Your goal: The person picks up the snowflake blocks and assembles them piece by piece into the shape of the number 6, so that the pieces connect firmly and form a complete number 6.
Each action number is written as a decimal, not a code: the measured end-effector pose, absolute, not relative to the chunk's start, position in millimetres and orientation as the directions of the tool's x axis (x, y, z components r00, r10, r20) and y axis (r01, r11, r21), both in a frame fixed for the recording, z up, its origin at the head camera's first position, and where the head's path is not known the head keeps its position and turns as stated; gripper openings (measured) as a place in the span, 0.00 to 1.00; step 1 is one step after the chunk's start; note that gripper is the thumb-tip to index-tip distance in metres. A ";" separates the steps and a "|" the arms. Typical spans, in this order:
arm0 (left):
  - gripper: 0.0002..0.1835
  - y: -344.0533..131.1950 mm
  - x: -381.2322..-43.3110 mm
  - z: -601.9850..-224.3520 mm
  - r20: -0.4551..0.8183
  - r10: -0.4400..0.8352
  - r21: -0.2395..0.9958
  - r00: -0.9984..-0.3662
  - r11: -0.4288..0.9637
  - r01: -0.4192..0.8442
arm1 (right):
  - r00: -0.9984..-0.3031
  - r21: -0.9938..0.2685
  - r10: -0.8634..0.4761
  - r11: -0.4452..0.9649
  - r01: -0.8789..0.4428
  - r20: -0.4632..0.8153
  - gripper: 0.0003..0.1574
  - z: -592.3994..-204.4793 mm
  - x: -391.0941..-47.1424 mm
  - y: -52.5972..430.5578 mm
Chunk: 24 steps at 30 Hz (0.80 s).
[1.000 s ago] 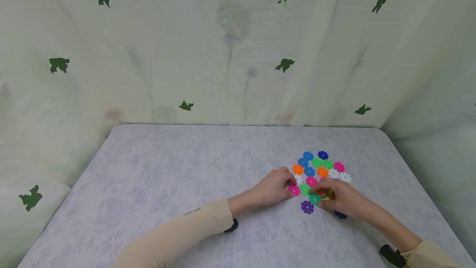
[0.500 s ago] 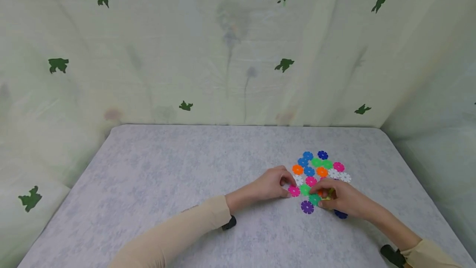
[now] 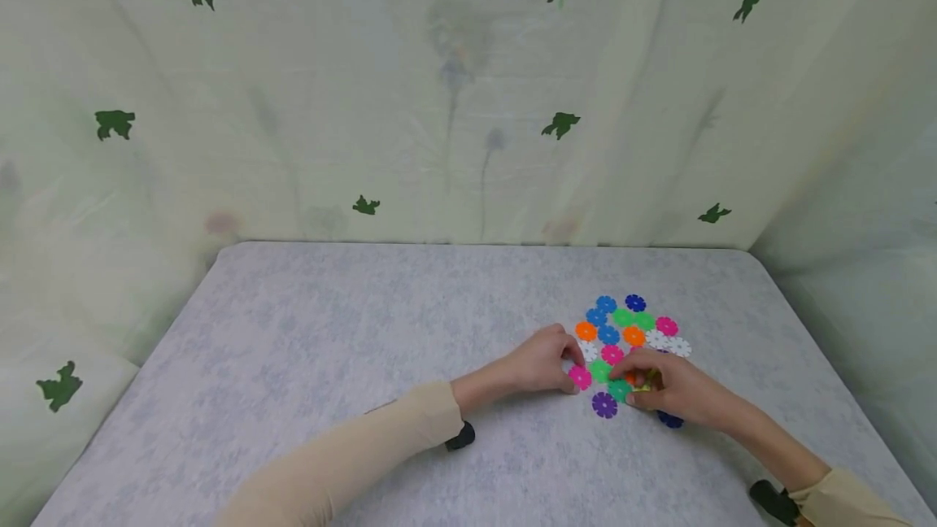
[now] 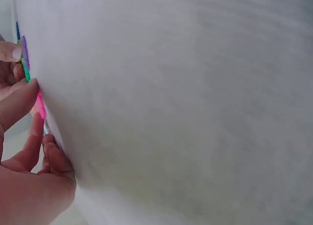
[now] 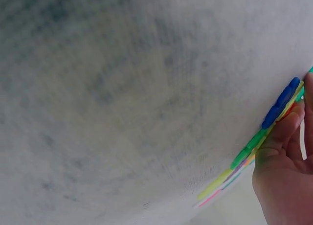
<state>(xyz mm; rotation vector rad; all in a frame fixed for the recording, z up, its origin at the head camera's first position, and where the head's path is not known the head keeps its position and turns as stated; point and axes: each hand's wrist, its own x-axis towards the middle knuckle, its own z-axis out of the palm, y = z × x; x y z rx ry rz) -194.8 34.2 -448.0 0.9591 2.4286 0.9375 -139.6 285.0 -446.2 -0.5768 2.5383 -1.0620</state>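
Observation:
Many flat, slotted, flower-shaped plastic snowflake discs lie in a cluster on the table's right side. My left hand [image 3: 543, 361] is at the cluster's left edge, its thumb and index finger pinching a pink disc [image 3: 581, 378]; the left wrist view shows that pink disc [image 4: 41, 105] edge-on between the fingertips. My right hand [image 3: 679, 389] lies over the lower right of the cluster, with thumb and index finger around the rim of a green disc [image 3: 619, 390]. Its palm hides several discs, yellow and orange ones among them. A lighter green disc [image 3: 600, 371] sits between the two hands.
A purple disc [image 3: 604, 405] lies apart in front of the cluster. Dark blue discs [image 3: 670, 420] peek out under my right hand. Blue [image 3: 608, 335], orange [image 3: 634, 336] and white [image 3: 680, 347] discs spread behind. A printed curtain [image 3: 410, 104] hangs behind the grey table [image 3: 329, 332].
My left fingers have loosened and resettled around the pink disc, which has shifted slightly toward me. The right hand and the other discs look unmoved.

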 end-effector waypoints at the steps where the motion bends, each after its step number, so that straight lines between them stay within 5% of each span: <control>1: 0.12 34.8 -194.4 -447.2 -0.096 0.705 0.698 -0.703 0.551 0.458 | -0.864 -0.731 -0.484 0.640 -0.239 -0.141 0.17 -446.5 -139.7 284.8; 13: 0.10 32.7 -188.3 -446.7 -0.071 0.676 0.853 -0.733 0.422 0.307 | -0.868 -0.679 -0.483 0.676 -0.285 -0.116 0.19 -443.9 -137.0 279.1; 24: 0.07 23.5 -190.0 -442.4 -0.076 0.735 0.858 -0.674 0.393 0.331 | -0.878 -0.631 -0.450 0.732 -0.257 -0.164 0.16 -434.1 -136.4 270.8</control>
